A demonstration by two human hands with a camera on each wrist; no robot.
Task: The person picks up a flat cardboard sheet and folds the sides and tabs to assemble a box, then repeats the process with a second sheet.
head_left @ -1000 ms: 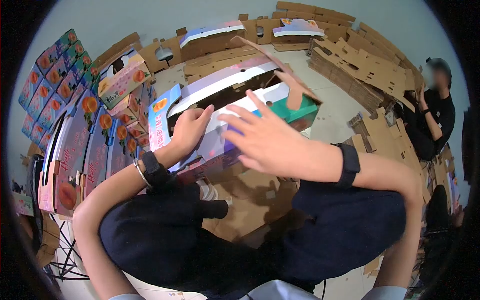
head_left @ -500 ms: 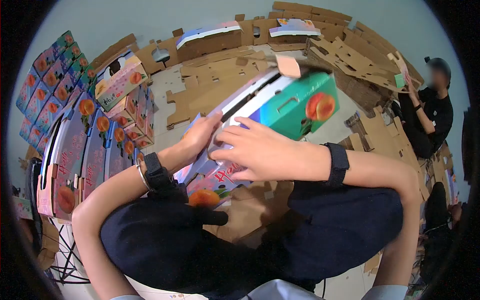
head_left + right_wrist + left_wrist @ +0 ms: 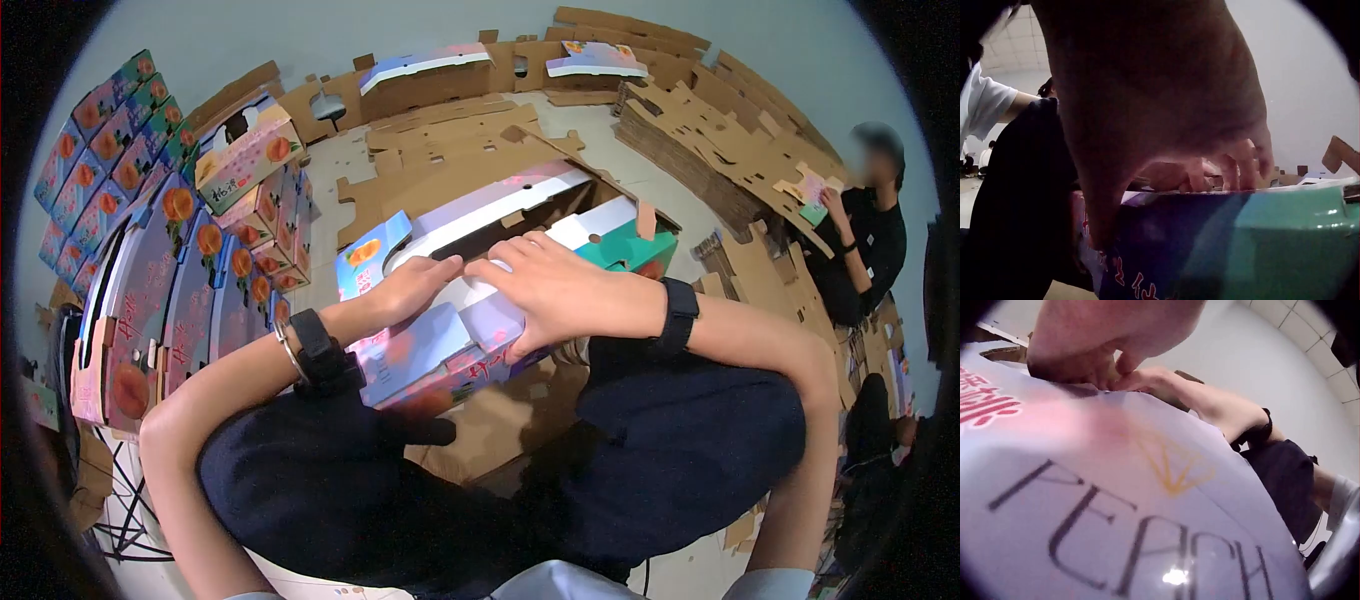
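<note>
A printed cardboard peach box [image 3: 470, 330], purple, white and green, lies tilted over the person's knees with its top partly open. At its left end, the left hand [image 3: 410, 292] grips the top edge, most of its fingers hidden. Close beside it, the right hand [image 3: 560, 290] grips the top panel: the right wrist view shows its thumb down the printed side [image 3: 1166, 244] and its fingers over the top edge. The left wrist view shows the printed word PEACH [image 3: 1135, 544] below the left hand [image 3: 1110, 337]. A small tan flap [image 3: 646, 220] sticks up at the right end.
Finished-looking peach boxes [image 3: 130, 340] stand close on the left, with stacked boxes [image 3: 110, 150] behind. Flat cardboard [image 3: 440, 170] lies on the floor ahead, and a pile of flat sheets [image 3: 700, 150] at the right. A seated person [image 3: 870, 230] holds a printed piece there.
The box swung up and right, its green peach-printed end coming into view, then tilted back with its opening showing. Both hands stayed near it; the right hand's spread fingers closed onto the top.
</note>
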